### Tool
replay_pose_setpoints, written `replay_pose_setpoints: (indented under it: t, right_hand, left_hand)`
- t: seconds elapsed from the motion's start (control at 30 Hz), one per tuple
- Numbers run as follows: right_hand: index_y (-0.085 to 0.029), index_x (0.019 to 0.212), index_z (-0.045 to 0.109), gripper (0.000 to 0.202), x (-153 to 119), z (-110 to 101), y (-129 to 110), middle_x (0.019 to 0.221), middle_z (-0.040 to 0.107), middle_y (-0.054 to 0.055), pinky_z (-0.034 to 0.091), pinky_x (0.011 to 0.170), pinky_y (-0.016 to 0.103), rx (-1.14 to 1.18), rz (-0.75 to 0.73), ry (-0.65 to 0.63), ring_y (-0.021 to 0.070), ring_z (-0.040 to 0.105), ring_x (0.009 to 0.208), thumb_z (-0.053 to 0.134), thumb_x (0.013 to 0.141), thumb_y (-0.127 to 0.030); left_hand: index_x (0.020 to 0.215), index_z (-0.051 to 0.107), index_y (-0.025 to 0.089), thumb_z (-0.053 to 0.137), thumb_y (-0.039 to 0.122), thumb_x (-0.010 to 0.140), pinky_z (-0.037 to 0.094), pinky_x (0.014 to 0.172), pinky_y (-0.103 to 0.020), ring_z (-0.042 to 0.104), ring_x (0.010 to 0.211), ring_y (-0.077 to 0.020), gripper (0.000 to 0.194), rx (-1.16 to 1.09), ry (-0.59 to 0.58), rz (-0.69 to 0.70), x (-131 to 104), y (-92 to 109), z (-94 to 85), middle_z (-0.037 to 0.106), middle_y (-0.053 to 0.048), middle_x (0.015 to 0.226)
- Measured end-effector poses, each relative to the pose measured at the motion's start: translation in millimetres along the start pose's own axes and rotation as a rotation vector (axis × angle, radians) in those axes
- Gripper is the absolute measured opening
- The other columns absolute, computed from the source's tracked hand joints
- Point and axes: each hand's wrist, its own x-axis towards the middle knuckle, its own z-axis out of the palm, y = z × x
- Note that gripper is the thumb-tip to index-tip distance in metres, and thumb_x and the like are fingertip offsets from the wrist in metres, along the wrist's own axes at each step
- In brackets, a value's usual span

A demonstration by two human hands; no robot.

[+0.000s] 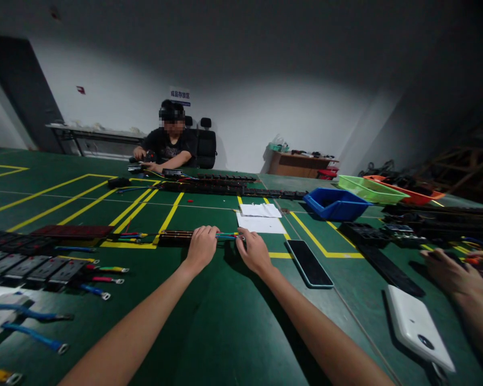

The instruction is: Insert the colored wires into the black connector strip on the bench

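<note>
A long dark strip with copper-coloured bars lies on the green table, in front of me. My left hand is closed over its right end, which the fingers partly hide. Several thin coloured wires, blue, green and red among them, run out from there to the right. Around their far ends curl the fingers of my right hand, near some small lugs. Just behind that hand are white paper sheets.
A phone and a white device lie to the right, near a co-worker's hand. Blue and green bins stand beyond. Lugged cables and black modules fill the left. Another person sits opposite.
</note>
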Motion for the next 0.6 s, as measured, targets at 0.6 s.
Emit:
replay_pose_setpoints:
  t: [0.6]
  right_hand:
    - [-0.016,0.129,0.055,0.048,-0.5,-0.9,0.8,0.109,0.065,0.012,0.049,0.093,0.04,0.076,-0.021,0.125,0.0256,0.059,0.102,0.049,0.082,-0.015]
  left_hand:
    - [0.111,0.064,0.02,0.041,0.015,0.096,0.047,0.092,-0.042,0.063,0.102,-0.0248,0.029,-0.007,-0.01,0.0,-1.8,1.6,-2.2,0.07,-0.009,0.106]
